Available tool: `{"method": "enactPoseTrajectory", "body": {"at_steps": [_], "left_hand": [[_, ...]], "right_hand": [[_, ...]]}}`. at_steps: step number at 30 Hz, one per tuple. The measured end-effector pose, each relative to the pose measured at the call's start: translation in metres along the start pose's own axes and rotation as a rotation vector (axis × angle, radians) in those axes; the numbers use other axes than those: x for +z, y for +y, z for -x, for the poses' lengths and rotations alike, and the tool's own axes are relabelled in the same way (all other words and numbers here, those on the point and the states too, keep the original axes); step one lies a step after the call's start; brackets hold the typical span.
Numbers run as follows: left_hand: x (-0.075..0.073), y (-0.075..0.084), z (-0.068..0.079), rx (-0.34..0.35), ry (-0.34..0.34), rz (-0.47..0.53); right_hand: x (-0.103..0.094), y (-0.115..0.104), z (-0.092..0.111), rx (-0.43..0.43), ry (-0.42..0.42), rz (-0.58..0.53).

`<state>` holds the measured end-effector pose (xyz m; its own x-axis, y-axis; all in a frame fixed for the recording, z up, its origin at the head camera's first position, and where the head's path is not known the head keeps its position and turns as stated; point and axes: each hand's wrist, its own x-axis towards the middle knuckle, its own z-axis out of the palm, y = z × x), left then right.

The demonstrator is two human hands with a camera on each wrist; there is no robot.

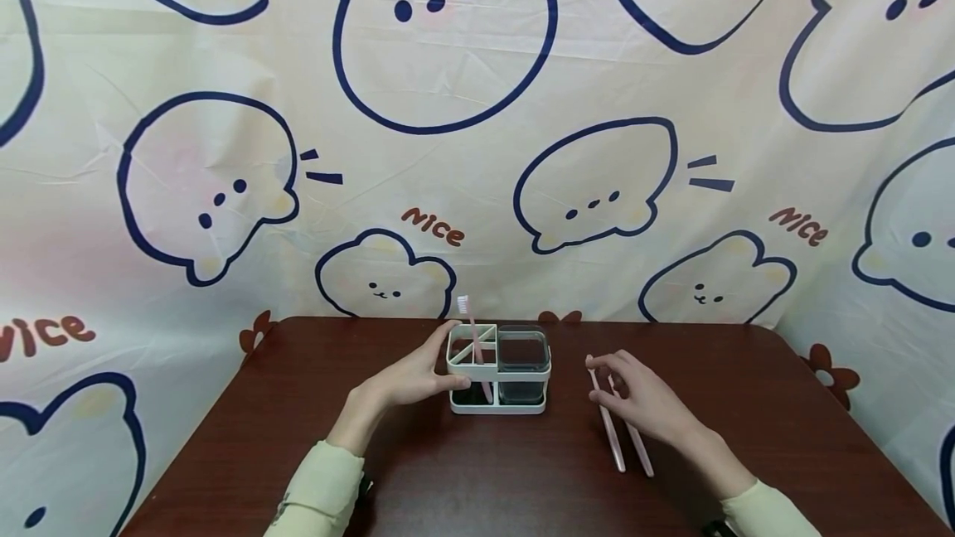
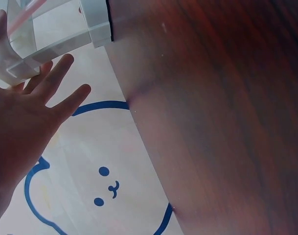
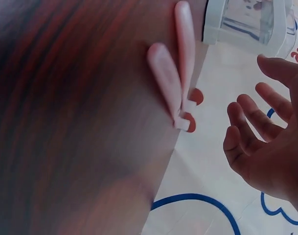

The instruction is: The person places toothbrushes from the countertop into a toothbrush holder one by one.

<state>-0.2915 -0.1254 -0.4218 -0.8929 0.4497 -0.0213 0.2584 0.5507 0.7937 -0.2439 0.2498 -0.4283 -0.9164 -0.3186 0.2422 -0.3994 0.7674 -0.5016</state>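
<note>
My left hand [image 1: 405, 377] grips the left side of a white toothbrush holder [image 1: 498, 408], thumb at the front, fingers toward the back. One pink toothbrush [image 1: 475, 345] leans in the holder's divided left part, bristles up. Its right part holds a clear cup [image 1: 523, 348]. Over to the right, two pink toothbrushes lie side by side on the table, the left toothbrush [image 1: 615, 442] and the right toothbrush [image 1: 640, 447], handles toward me. Above their head ends hovers my right hand [image 1: 640, 396], fingers loosely bent and holding nothing; the right wrist view shows it apart from both brushes.
The dark brown wooden table [image 1: 462, 479] ends at its back edge just behind the holder. A pale cloth [image 1: 477, 164] printed with blue bear outlines hangs behind and beside it.
</note>
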Motion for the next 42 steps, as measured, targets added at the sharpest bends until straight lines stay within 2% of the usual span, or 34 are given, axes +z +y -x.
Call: {"method": "enactPoseTrajectory", "body": {"at_steps": [8,15,22,32,42], "left_hand": [[0.000,0.002,0.000,0.009,-0.002,0.005],[-0.001,0.001,0.000,0.013,-0.002,0.009],[-0.001,0.000,0.000,0.014,-0.004,0.003],[0.000,-0.003,-0.001,0.006,-0.005,0.000],[0.002,-0.002,-0.001,0.039,0.001,0.000]], "right_hand": [[-0.005,0.016,0.003,0.020,-0.078,-0.022],[-0.009,0.028,0.004,0.074,-0.143,-0.043],[-0.013,0.036,0.003,0.036,-0.211,-0.045],[-0.012,0.045,0.001,0.065,-0.269,-0.059],[-0.010,0.056,-0.003,0.078,-0.336,-0.178]]}}
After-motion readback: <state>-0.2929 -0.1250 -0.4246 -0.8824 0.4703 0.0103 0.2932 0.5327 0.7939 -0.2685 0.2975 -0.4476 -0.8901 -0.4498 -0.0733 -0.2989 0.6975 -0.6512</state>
